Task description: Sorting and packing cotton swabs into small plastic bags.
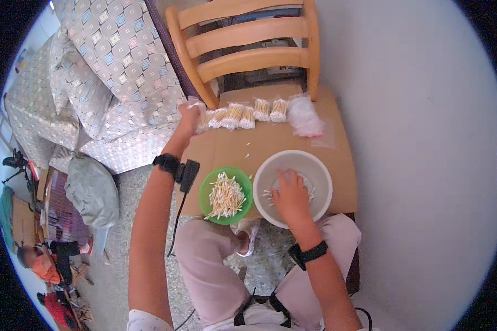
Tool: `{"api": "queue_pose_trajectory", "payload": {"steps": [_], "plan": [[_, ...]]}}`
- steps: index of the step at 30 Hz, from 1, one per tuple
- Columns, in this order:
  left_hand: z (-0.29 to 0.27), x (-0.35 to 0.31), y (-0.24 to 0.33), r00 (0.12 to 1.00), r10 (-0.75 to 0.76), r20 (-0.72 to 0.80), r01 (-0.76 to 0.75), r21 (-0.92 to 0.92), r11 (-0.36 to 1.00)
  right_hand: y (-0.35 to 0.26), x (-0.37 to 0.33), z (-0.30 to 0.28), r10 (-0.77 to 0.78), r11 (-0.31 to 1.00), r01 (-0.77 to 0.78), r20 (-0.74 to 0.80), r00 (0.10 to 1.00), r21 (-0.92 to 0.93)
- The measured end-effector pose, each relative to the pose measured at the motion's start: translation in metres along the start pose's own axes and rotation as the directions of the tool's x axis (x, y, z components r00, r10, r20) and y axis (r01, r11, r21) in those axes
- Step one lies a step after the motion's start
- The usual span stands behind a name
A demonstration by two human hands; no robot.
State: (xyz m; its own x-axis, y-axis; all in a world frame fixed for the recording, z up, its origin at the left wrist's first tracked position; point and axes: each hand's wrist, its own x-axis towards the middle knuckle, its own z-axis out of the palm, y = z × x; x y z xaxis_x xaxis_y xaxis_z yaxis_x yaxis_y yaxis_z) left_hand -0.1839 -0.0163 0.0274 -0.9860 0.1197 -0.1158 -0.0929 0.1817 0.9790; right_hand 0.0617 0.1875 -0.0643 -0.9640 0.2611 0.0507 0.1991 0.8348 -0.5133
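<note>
My left hand (190,118) is closed on a clear bag of cotton swabs (202,118) at the left end of a row on the cardboard. More bagged bundles of cotton swabs (233,116) lie to its right. My right hand (291,197) reaches down into a white bowl (327,187), fingers apart and bent toward the bottom. A few loose cotton swabs (311,193) show on either side of that hand; what lies under the palm is hidden. Left of the white bowl stands a green bowl (204,193) heaped with loose cotton swabs (225,196).
Flat clear plastic bags (305,117) lie at the row's right end. The cardboard (339,165) covers a seat with a wooden chair back (248,51) behind it. A wall (419,165) rises at right, a patterned bed (127,55) at left. Another person (43,267) is far left.
</note>
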Motion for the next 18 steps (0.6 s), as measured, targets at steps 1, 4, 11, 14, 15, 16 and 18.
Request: {"api": "queue_pose_trajectory", "payload": {"steps": [1, 4, 11, 14, 15, 16, 18], "plan": [[0.005, 0.019, -0.008, 0.969, 0.139, -0.203, -0.119, 0.104, 0.987, 0.001, 0.001, 0.007, -0.031, 1.000, 0.031, -0.010, 0.999, -0.004], [0.010, 0.063, -0.029, 0.891, 0.413, -0.187, -0.306, 0.425, 0.852, 0.000, -0.004, 0.011, -0.080, 0.996, 0.080, 0.003, 0.997, -0.048], [0.011, 0.090, -0.096, 0.931, 0.330, 0.156, -0.309, 0.818, 0.486, -0.008, -0.005, 0.002, -0.078, 0.997, 0.078, -0.004, 0.997, 0.012], [0.049, 0.072, -0.069, 0.858, 0.497, -0.129, -0.329, 0.606, 0.724, 0.003, -0.003, 0.002, -0.058, 0.998, 0.059, 0.066, 0.996, -0.007], [0.051, 0.064, -0.049, 0.827, 0.561, -0.030, -0.425, 0.620, 0.659, 0.004, -0.006, 0.002, -0.040, 0.999, 0.041, 0.061, 0.997, -0.004], [0.052, 0.059, -0.031, 0.783, 0.619, 0.071, -0.519, 0.623, 0.585, 0.003, -0.007, 0.004, -0.081, 0.997, 0.080, 0.006, 0.997, 0.016], [0.065, 0.038, -0.007, 0.828, 0.442, 0.346, -0.560, 0.560, 0.610, 0.000, -0.010, 0.008, -0.099, 0.994, 0.101, -0.049, 0.994, 0.039]]}}
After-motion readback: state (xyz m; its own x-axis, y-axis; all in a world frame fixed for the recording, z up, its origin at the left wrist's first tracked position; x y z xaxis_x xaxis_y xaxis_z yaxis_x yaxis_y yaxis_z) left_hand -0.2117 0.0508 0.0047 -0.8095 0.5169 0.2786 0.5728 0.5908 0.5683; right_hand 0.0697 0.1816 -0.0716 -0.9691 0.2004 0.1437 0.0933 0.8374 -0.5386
